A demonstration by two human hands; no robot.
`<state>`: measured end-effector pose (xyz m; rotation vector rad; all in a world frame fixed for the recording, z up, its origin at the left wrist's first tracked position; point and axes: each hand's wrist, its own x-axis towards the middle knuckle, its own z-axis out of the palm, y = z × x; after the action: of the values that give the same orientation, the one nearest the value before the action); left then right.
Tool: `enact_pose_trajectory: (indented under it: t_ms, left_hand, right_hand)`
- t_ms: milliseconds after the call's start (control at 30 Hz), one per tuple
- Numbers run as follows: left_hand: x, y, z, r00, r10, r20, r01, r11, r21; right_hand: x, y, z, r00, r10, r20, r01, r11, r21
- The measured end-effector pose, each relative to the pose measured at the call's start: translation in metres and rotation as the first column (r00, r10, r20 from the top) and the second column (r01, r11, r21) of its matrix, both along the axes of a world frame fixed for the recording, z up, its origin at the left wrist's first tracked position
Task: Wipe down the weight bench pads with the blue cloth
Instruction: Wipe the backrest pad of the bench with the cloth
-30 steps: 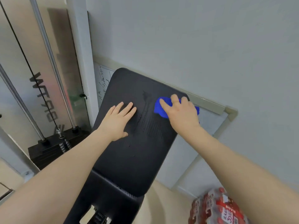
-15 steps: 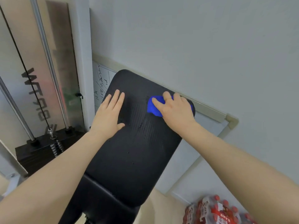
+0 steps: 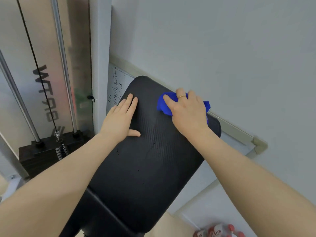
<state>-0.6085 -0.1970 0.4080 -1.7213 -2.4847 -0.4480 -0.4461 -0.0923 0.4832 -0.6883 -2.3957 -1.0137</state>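
The black bench back pad (image 3: 147, 168) fills the middle of the view, raised at an angle with its top end toward the wall. My right hand (image 3: 187, 112) presses a bunched blue cloth (image 3: 165, 104) onto the pad's upper right corner, with blue showing on both sides of the hand. My left hand (image 3: 120, 120) lies flat and open on the pad's upper left edge, fingers together. A second black pad (image 3: 95, 218) begins below the back pad and is mostly cut off.
A cable machine with steel guide rods (image 3: 63, 65), a black cable and a weight stack (image 3: 46, 151) stands on the left. A framed whiteboard (image 3: 118, 82) leans on the grey wall behind the pad. Red-capped packaged bottles (image 3: 220, 230) lie at the bottom right.
My right hand has slid the cloth up toward the pad's top right corner. My left hand has shifted up and left along the pad's edge.
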Motion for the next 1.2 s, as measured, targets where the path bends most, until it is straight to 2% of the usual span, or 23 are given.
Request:
enact_pose_trajectory:
  t_ms: [100, 167, 300, 367, 467, 533, 600, 633, 700, 767, 800, 833, 900, 967, 1000, 1067, 1100, 1200]
  left_hand:
    - [-0.003, -0.001, 0.0, 0.997, -0.045, 0.069, 0.043, 0.998, 0.037]
    - [-0.004, -0.002, -0.001, 0.997, -0.051, 0.064, 0.048, 0.998, 0.037]
    - [-0.005, -0.002, -0.001, 0.997, -0.054, 0.055, 0.051, 0.998, 0.047]
    - [-0.005, -0.002, -0.002, 0.995, -0.053, 0.079, 0.049, 0.997, 0.056]
    - [-0.005, -0.002, -0.003, 0.995, -0.062, 0.082, 0.057, 0.997, 0.06]
    - [-0.006, -0.002, -0.002, 0.994, -0.064, 0.093, 0.058, 0.996, 0.073]
    - [-0.006, -0.002, -0.001, 0.991, -0.074, 0.11, 0.065, 0.994, 0.084]
    - [-0.006, -0.003, -0.002, 0.99, -0.076, 0.116, 0.065, 0.994, 0.091]
    - [-0.005, -0.003, -0.003, 0.989, -0.082, 0.125, 0.071, 0.993, 0.093]
    - [-0.006, -0.001, -0.004, 0.983, -0.082, 0.162, 0.067, 0.993, 0.099]
    - [-0.006, 0.0, -0.003, 0.978, -0.084, 0.192, 0.065, 0.992, 0.104]
    - [-0.006, 0.0, -0.003, 0.973, -0.087, 0.212, 0.066, 0.992, 0.104]
    - [-0.005, 0.0, -0.002, 0.986, -0.035, 0.162, 0.023, 0.997, 0.074]
    - [-0.001, -0.001, -0.007, 0.98, 0.161, 0.12, -0.167, 0.985, 0.04]
    - [0.001, -0.001, -0.009, 0.952, 0.268, 0.147, -0.271, 0.963, 0.002]
    - [-0.001, -0.001, -0.013, 0.889, 0.381, 0.256, -0.375, 0.924, -0.074]
    - [-0.003, 0.0, -0.015, 0.874, 0.382, 0.301, -0.372, 0.923, -0.092]
    - [-0.012, -0.001, -0.025, 0.859, 0.24, 0.453, -0.24, 0.969, -0.059]
  right_hand:
    - [-0.015, -0.004, -0.012, 0.972, -0.095, -0.216, 0.071, 0.991, -0.116]
    - [-0.014, -0.021, -0.032, 0.969, -0.082, -0.231, 0.033, 0.977, -0.21]
    - [-0.003, -0.037, -0.054, 0.989, 0.103, 0.108, -0.082, 0.979, -0.189]
    - [-0.011, -0.02, -0.034, 0.984, 0.101, 0.147, -0.085, 0.99, -0.116]
    - [-0.034, 0.001, -0.003, 0.997, -0.002, -0.075, -0.002, 0.999, -0.047]
    - [-0.049, 0.005, 0.0, 0.977, -0.056, -0.207, 0.037, 0.995, -0.091]
    - [-0.052, -0.005, -0.011, 0.963, -0.074, -0.259, 0.031, 0.986, -0.165]
    - [-0.048, -0.013, -0.021, 0.973, -0.045, -0.227, 0.002, 0.983, -0.185]
    - [-0.032, -0.03, -0.043, 0.998, 0.062, -0.017, -0.064, 0.981, -0.183]
    - [-0.018, -0.037, -0.049, 0.971, 0.118, 0.21, -0.091, 0.987, -0.135]
    - [-0.022, -0.028, -0.042, 0.958, 0.123, 0.259, -0.101, 0.99, -0.097]
    - [-0.032, -0.019, -0.03, 0.965, 0.102, 0.24, -0.091, 0.994, -0.058]
    - [-0.054, -0.006, 0.002, 0.997, -0.008, 0.074, 0.008, 1.0, 0.006]
    - [-0.075, 0.006, 0.014, 0.988, -0.138, -0.063, 0.129, 0.982, -0.135]
    - [-0.078, 0.004, 0.01, 0.981, -0.163, -0.107, 0.14, 0.971, -0.196]
    - [-0.076, -0.011, -0.011, 0.977, -0.094, -0.189, 0.053, 0.976, -0.211]
    - [-0.071, -0.021, -0.026, 0.989, -0.027, -0.146, -0.004, 0.979, -0.205]
    - [-0.055, -0.044, -0.068, 0.975, 0.132, 0.178, -0.091, 0.97, -0.225]
